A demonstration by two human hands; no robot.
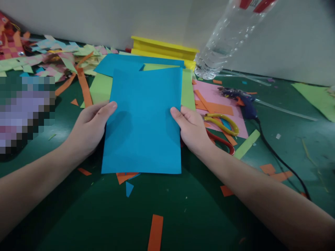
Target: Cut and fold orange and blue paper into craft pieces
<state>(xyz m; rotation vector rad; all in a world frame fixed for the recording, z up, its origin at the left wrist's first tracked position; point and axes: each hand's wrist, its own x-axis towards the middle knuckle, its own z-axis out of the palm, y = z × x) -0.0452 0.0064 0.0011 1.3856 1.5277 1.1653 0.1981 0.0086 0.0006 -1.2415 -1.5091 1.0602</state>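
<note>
A blue sheet of paper [146, 122] is held up between both hands above the dark green table [157, 198]. My left hand [94, 120] pinches its left edge, thumb on the front face and fingers behind. On the opposite edge, my right hand [192, 123] grips in the same way. The sheet faces me, roughly upright, and its top edge slants a little. Behind it lie another blue piece of paper [117, 62] and light green paper [101, 87], both partly hidden.
Scissors [222, 123] with yellow and red handles lie on pink paper [240, 122], near a corded glue gun [243, 101]. A plastic bottle [222, 38] leans at the wall by folded yellow paper [164, 48]. Paper scraps [57, 55] pile up left; a blurred-out device [23, 115] sits nearer.
</note>
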